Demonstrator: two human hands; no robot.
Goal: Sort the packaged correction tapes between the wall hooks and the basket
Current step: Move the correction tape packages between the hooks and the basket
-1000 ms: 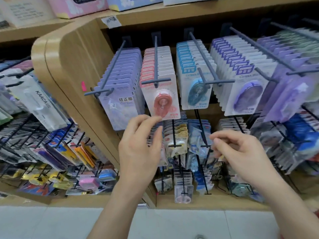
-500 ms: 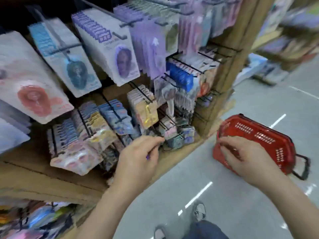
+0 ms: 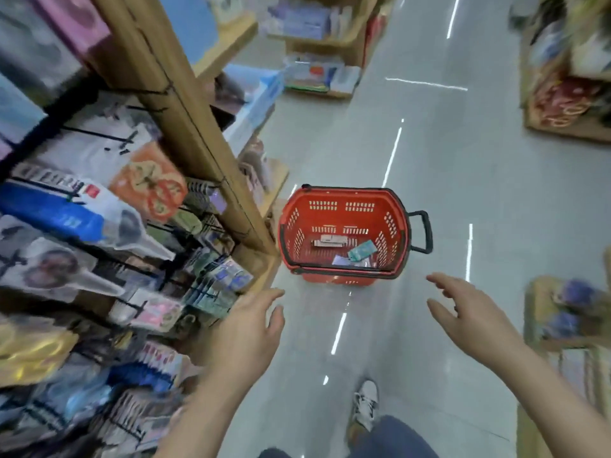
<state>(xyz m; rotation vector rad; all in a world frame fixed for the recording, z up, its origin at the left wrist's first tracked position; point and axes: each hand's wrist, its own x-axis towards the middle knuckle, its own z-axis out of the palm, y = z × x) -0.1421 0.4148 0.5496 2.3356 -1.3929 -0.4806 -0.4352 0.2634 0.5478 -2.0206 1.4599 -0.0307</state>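
Both hands, left hand (image 3: 246, 322) and right hand (image 3: 463, 310), empty, fingers spread; basket (image 3: 340, 196) at 12 o'clock. Next move likely: pick a packet (image 3: 362, 251).

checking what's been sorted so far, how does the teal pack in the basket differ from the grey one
Colour: the teal pack is bright, the grey pack dull. Pose: the teal pack lies askew, the grey pack roughly parallel to the far wall. Both lie inside the red basket.
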